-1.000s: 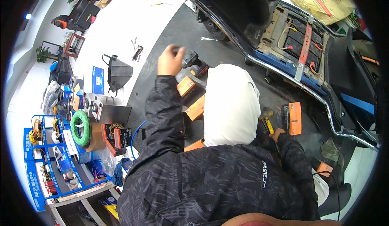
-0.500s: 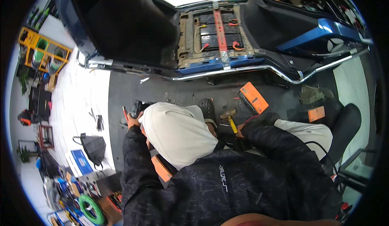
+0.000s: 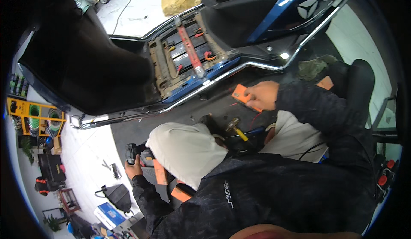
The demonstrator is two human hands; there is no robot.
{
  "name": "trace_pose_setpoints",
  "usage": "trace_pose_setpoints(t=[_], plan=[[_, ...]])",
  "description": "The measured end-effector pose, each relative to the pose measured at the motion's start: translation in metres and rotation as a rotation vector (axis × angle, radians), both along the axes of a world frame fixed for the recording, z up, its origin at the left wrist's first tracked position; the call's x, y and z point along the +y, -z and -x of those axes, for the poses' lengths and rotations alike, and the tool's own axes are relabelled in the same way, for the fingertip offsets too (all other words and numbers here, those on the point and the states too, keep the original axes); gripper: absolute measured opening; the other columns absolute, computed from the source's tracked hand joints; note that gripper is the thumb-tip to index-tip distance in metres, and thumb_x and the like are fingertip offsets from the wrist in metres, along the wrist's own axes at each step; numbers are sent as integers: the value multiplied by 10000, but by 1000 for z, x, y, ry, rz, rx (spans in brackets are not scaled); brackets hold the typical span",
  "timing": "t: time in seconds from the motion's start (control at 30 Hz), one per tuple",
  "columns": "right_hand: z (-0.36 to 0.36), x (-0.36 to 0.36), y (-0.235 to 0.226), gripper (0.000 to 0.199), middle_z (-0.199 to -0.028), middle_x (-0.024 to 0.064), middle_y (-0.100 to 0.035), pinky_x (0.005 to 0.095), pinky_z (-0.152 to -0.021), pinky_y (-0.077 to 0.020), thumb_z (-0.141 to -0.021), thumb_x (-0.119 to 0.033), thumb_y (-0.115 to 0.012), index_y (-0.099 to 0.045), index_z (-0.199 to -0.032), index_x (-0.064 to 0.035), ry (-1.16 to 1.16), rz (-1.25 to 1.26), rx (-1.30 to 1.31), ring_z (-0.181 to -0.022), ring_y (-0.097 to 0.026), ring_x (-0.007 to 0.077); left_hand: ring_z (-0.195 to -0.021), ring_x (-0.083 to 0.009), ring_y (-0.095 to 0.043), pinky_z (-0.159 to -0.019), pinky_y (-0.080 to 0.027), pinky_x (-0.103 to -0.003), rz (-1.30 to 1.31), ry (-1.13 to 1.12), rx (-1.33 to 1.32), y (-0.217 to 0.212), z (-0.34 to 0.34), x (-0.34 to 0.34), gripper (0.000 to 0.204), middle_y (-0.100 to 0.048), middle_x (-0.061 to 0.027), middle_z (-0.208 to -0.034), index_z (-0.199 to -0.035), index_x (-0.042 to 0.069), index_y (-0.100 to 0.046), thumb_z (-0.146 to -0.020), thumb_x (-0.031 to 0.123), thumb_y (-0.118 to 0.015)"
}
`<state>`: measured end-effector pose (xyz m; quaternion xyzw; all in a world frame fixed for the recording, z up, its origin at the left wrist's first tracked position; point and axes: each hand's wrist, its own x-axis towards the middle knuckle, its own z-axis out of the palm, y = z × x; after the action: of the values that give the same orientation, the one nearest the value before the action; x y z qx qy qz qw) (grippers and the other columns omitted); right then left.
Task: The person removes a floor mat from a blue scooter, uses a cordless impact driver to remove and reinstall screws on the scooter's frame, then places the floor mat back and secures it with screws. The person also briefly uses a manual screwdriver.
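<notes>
Orange-topped, the battery [image 3: 239,91] is lying near the chrome rail [image 3: 214,82]; the right hand [image 3: 264,95] is resting on it, fingers half bent, firmness unclear, while the left hand [image 3: 134,168] is grasping a black power tool [image 3: 130,153]. Handling the battery seems to be the step, and moving it is probably calling for a full grip

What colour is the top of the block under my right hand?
Orange: the block's top shows best in the head view, partly under your right hand.
</notes>
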<state>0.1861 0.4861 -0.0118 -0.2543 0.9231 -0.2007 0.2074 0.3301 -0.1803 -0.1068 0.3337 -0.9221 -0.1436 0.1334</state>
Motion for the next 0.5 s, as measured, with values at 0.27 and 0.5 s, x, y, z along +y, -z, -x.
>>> trace_pose_setpoints(t=[0.27,0.5], plan=[[23,-39,-42,310,-938,134,-762,370,-782,-585,-982,-309,-692,-714,-1143,-45,-47,439,95,-860,-750,271,-957,-222,-686,-892,-541,-367,58,437,123,-299,-42,83,597,-722,-204,-1057,-1257,-101,-605,-785,170,-851],[36,-75,-96,591,-1234,154,-690,381,-978,-529,-806,-242,-858,-637,-1301,-8,-211,808,384,-1119,-659,296,-1084,-325,-694,-996,-534,-402,-199,866,269,-376,9,197,857,-655,-244,-1246,-1427,-125,-475,-700,150,-834]])
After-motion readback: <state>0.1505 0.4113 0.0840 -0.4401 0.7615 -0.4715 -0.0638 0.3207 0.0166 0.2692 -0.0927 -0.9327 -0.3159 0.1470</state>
